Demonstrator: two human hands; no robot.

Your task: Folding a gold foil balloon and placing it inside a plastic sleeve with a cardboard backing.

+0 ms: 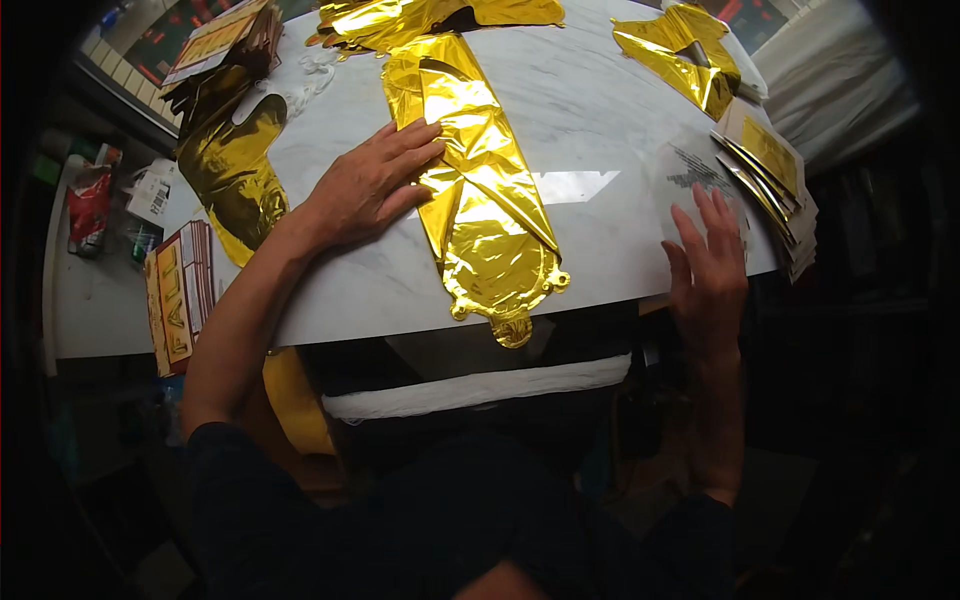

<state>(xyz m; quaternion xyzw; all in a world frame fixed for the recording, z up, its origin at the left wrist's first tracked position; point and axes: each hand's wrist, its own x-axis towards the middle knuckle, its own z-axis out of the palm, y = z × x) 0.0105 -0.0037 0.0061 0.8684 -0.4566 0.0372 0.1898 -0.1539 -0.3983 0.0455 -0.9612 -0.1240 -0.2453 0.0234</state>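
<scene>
A flat, folded gold foil balloon (480, 140) lies lengthwise down the middle of the table, its rounded tabbed end reaching over the near edge. My left hand (370, 185) rests on its left side, palm down with fingers stretched out. Over at the table's right edge, my right hand (710, 260) has its fingers extended and apart. Its fingertips are at a clear plastic sleeve (680, 165) with dark printing; whether they touch it I cannot tell. Just beyond that hand is a stack of packets (775, 175) with gold fronts.
More gold foil balloons lie at the far edge (440, 15), the far right (685, 55) and the left (235, 170). Printed card packets (180, 300) stand at the left edge. A bundle of white strands (480, 388) hangs below the near edge of the marbled table (340, 290).
</scene>
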